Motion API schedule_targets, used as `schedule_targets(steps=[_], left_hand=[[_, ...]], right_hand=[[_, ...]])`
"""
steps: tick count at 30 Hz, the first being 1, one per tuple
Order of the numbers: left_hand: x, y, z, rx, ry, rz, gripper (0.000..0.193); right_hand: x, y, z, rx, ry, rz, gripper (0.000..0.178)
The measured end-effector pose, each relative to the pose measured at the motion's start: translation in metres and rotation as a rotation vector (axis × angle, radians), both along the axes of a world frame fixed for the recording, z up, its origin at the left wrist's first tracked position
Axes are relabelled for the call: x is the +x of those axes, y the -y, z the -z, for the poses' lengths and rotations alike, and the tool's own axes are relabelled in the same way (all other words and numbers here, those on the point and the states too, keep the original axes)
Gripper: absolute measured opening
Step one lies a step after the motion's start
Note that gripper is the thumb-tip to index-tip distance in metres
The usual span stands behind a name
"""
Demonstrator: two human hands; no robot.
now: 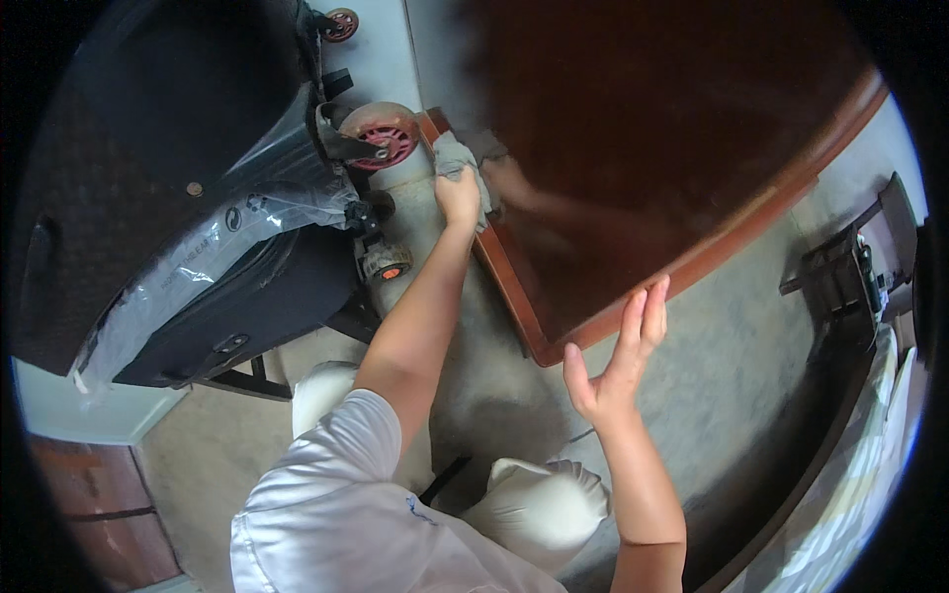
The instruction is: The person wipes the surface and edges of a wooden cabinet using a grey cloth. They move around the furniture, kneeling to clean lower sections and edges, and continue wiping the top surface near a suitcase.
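A large dark brown glossy panel (633, 148) with a reddish-brown wooden rim (512, 296) fills the upper right, one corner pointing towards me. My left hand (458, 201) is closed on a crumpled grey cloth (454, 155) and presses it against the left rim, near its far end. The hand and cloth are mirrored in the shiny surface. At the near edge, right of the corner, my right hand (618, 366) is open. Its fingers are stretched out, with the fingertips against the rim and the thumb held apart.
Black cases (148, 128) with a clear plastic wrapper (198, 262) stand close on the left. Their red-hubbed wheel (383, 135) is beside the panel's far left corner. A dark wooden piece of furniture (840, 267) stands at the right, above a checked cloth (840, 494). The floor (736, 346) is grey.
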State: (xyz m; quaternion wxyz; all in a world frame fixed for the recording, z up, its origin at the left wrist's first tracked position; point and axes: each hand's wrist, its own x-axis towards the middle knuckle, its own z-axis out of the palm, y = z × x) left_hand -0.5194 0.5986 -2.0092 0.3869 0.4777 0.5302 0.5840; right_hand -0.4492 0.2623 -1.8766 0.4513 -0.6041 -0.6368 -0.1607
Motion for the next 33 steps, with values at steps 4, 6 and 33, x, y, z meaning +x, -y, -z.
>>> schedule_targets(steps=[4, 6, 33], left_hand=[[0.003, -0.027, 0.015, -0.096, -0.458, -0.233, 0.058], [0.006, -0.031, -0.012, -0.315, -0.515, -0.154, 0.062], [0.009, 0.156, -0.028, 0.057, 0.390, 0.223, 0.043]], right_hand=[[-0.002, 0.002, 0.010, -0.021, -0.032, 0.039, 0.091], [0.001, 0.004, 0.020, -0.023, 0.025, 0.052, 0.093], [0.015, -0.040, 0.076, 0.200, 0.131, 0.183, 0.100]])
